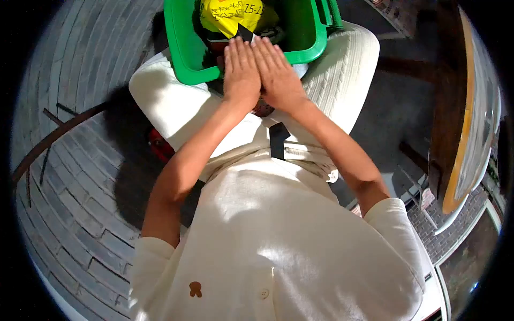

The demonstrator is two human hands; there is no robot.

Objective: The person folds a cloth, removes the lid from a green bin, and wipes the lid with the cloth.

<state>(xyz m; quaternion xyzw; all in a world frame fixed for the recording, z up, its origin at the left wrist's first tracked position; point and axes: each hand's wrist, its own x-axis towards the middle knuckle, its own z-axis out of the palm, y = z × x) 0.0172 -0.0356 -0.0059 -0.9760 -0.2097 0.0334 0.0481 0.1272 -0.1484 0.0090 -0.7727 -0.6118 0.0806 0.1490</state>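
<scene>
Green bin (195,76) nr both hands (242,77) (279,80)

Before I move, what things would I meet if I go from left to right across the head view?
Curved dark bar, red object, left hand, right hand, wooden-edged surface.

There are two bare hands, one left hand (242,77) and one right hand (279,80), and two short cream sleeves (393,222). There is one green plastic bin (188,76), with one yellow printed bag (219,20). The shirt (241,235) shows one brown emblem (196,289) and one button (264,293). One black tab (278,140), one red object (160,145) and one wood-edged tabletop (466,107) are also visible.
</scene>
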